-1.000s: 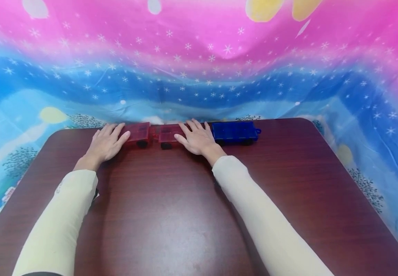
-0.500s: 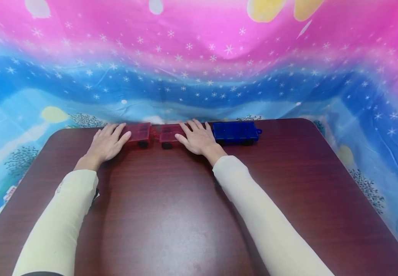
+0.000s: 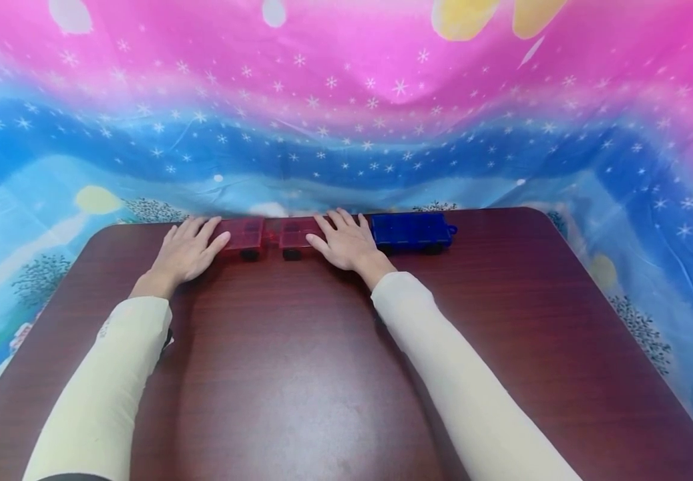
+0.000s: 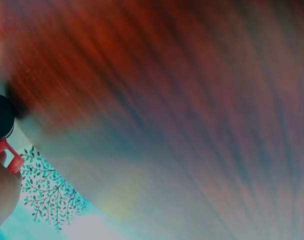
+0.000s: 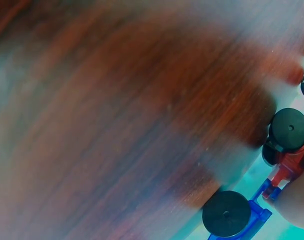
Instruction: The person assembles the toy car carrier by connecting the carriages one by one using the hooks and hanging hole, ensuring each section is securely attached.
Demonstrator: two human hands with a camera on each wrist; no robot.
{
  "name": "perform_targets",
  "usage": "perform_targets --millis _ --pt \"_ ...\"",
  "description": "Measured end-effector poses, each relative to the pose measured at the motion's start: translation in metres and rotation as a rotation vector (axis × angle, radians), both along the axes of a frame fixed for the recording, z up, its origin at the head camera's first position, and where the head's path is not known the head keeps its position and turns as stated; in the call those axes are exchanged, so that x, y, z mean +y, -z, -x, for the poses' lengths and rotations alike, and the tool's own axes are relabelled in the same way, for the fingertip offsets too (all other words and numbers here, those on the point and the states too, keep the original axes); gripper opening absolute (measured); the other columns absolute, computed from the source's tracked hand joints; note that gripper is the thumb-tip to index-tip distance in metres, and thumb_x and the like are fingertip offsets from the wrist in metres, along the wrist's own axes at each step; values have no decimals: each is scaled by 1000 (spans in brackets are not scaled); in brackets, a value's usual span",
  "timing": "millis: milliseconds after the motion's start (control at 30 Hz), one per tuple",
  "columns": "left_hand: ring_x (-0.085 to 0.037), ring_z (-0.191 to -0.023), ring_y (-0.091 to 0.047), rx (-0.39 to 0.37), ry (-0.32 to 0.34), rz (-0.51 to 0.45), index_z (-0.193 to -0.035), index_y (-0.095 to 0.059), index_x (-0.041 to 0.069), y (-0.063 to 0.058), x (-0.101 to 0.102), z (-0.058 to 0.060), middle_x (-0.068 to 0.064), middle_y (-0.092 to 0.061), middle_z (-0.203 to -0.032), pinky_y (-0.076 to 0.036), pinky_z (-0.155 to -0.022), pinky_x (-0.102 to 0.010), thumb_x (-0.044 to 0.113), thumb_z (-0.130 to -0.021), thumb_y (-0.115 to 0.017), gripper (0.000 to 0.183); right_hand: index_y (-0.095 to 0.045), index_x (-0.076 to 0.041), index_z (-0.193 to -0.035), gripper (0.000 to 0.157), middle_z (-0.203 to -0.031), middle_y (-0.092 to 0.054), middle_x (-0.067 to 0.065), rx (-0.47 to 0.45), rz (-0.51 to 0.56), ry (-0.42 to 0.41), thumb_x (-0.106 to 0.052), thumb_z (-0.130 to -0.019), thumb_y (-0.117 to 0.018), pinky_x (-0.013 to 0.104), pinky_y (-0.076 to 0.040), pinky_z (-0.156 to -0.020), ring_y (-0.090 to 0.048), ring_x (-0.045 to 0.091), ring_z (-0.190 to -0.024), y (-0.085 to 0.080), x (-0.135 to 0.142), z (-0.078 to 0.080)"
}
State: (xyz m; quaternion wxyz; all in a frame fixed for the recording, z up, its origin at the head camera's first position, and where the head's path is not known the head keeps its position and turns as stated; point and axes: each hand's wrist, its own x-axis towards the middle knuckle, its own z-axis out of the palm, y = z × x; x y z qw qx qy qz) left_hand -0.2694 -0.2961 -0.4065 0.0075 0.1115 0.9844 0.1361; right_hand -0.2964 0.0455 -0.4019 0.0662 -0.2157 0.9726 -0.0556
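Three flat toy wagons with black wheels stand in a row along the table's far edge. My left hand [image 3: 185, 252] rests, fingers spread and fairly straight, over the left end of a translucent red wagon [image 3: 246, 235]. My right hand [image 3: 346, 244] lies over the right end of the middle red wagon [image 3: 297, 232], its fingers also spread. Just right of that hand is the blue wagon [image 3: 411, 230], with a loop at its right end. In the right wrist view, the blue wagon's hitch [image 5: 262, 192] meets the red wagon's end. A red hitch [image 4: 16, 161] shows beside my left hand.
The dark brown wooden table [image 3: 262, 374] has rounded far corners. A pink and blue snowflake-printed cloth [image 3: 346, 133] hangs right behind its far edge and along both sides.
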Motion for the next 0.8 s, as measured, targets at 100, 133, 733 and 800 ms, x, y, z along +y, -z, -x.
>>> perform_targets --millis 100,133,733,800 --pt "-49 -149 -11 3 -1 -3 -160 -26 6 0 0 0 -30 -24 -158 -3 -117 -68 65 -104 -23 81 -12 -28 -165 72 -168 -17 4 -3 7 -3 -66 -104 -15 59 -3 -121 -4 27 -156 0 0 0" --pt "-49 -149 -12 7 -2 -2 -160 -26 6 0 0 -1 -30 -24 -158 -3 -117 -68 65 -104 -23 81 -11 -28 -165 72 -168 -16 4 -3 8 -3 -67 -104 -15 58 -2 -121 -4 27 -156 1 0 0" --pt "-50 -149 -11 21 -4 51 -159 -27 6 0 1 1 -29 -25 -158 -3 -117 -68 66 -104 -23 82 -13 -28 -165 72 -168 -17 3 6 15 -3 -66 -104 -15 58 -4 -121 -5 27 -156 0 0 0" --pt "-50 -149 -11 22 -5 59 -159 -27 6 0 2 1 -29 -25 -158 -3 -117 -68 66 -104 -23 82 -13 -28 -165 72 -168 -17 3 5 11 -7 -66 -104 -15 58 -4 -121 -5 27 -156 -1 0 0"
